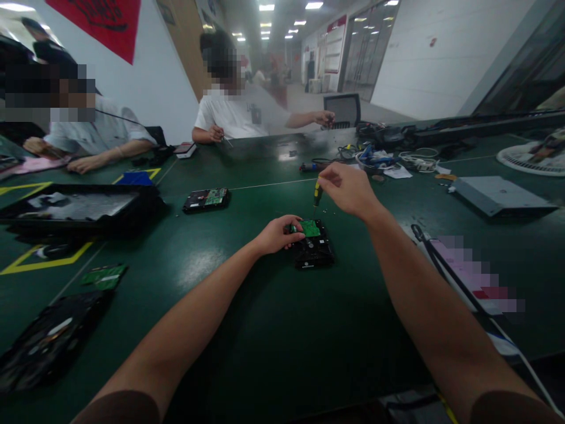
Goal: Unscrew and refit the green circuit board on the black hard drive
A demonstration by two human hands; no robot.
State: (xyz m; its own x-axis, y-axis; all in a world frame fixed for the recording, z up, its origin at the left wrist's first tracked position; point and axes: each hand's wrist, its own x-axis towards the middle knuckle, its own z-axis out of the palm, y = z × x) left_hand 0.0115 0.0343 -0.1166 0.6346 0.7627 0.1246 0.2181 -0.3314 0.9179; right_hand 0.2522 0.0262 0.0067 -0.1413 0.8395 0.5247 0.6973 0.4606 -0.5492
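A black hard drive (314,252) with a green circuit board (310,228) lies on the green table in front of me. My left hand (279,234) grips the left edge of the drive, thumb on top near the board. In my right hand (346,187) a yellow and black screwdriver (317,193) is pinched by its handle and points down above the far edge of the drive. Whether its tip touches anything is too small to tell. A few tiny bits, perhaps screws, lie on the table just right of the tip.
Another hard drive (206,200) lies farther left. A black tray (79,206), a loose circuit board (105,276) and a black drive casing (55,335) are at the left. Rightward are a grey metal box (503,195) and tangled cables (382,158). Two people sit across the table.
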